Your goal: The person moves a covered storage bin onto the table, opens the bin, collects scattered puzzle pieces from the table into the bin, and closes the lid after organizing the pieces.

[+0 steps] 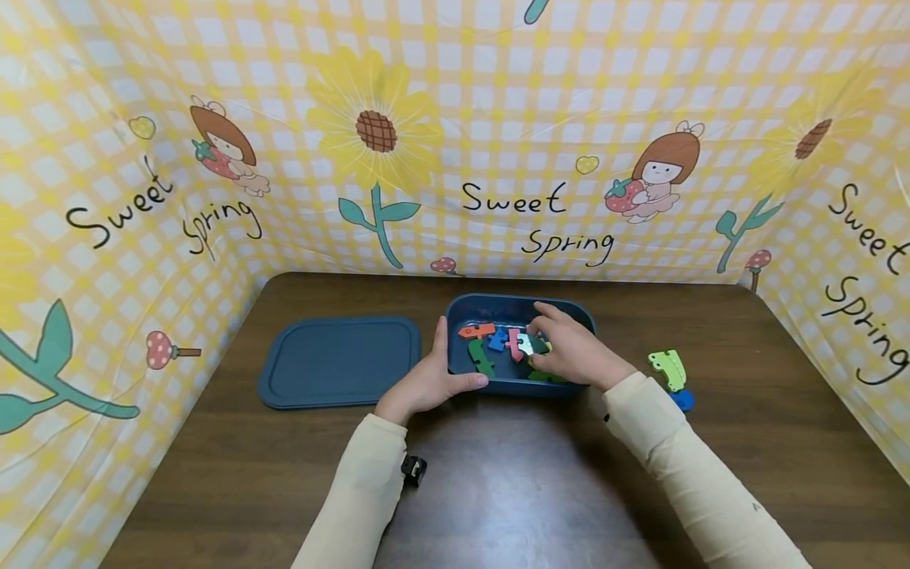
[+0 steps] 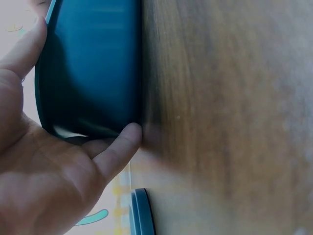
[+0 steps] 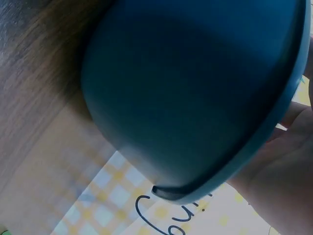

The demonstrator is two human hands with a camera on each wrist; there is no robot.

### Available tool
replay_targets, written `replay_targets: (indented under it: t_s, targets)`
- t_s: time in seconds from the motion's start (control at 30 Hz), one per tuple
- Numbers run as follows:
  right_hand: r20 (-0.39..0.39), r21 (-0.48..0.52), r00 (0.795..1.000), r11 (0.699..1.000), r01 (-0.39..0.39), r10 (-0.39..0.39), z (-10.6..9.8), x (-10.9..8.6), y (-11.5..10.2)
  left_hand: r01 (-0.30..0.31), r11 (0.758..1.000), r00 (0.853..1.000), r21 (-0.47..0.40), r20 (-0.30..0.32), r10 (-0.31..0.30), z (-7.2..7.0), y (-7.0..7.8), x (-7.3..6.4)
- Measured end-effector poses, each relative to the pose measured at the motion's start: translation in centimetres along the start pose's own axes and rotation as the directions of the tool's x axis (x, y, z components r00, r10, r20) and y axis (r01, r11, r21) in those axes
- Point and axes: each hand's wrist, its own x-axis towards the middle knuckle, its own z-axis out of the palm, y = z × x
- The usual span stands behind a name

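Note:
A dark blue plastic box point(image 1: 522, 386) on the table holds several small colourful puzzle pieces, among them an orange one point(image 1: 478, 330), a blue one point(image 1: 498, 340), a pink one point(image 1: 515, 345) and a green one point(image 1: 480, 358). My left hand point(image 1: 425, 383) holds the box at its left front corner, thumb along the front rim and fingers against the side. My right hand point(image 1: 574, 348) reaches inside over the right half, thumb and fingers spread beside a white piece point(image 1: 524, 343) and a dark green piece point(image 1: 538, 345). In the right wrist view, the box wall hides its fingertips.
The matching dark blue lid point(image 1: 340, 361) lies flat to the left of the box. Right of it, a light green vehicle-shaped piece point(image 1: 668, 368) and a blue piece point(image 1: 682, 399) lie together on the wooden table point(image 1: 498, 490). A yellow checked cloth point(image 1: 455, 142) surrounds the back and sides.

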Motion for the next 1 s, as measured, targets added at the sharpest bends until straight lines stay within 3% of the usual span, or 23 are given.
replay_targets:
  t_s: [0.43, 0.77, 1.0]
  targets:
    - [-0.008, -0.044, 0.998, 0.997, 0.059, -0.059, 1.0, 0.9, -0.5, -0.006, 1.0, 1.0, 0.016, 0.008, 0.006, 0.0, -0.2, 0.1]
    - [0.014, -0.048, 1.0, 0.999, 0.007, -0.006, 1.8, 1.5, -0.9, -0.011, 1.0, 1.0, 0.008, 0.013, 0.011, -0.1, 0.2, -0.1]
    - [0.006, -0.062, 1.0, 0.998, 0.009, -0.009, 2.1, 1.7, -1.2, -0.007, 1.0, 1.0, 0.012, 0.007, 0.007, -0.1, 0.1, -0.2]
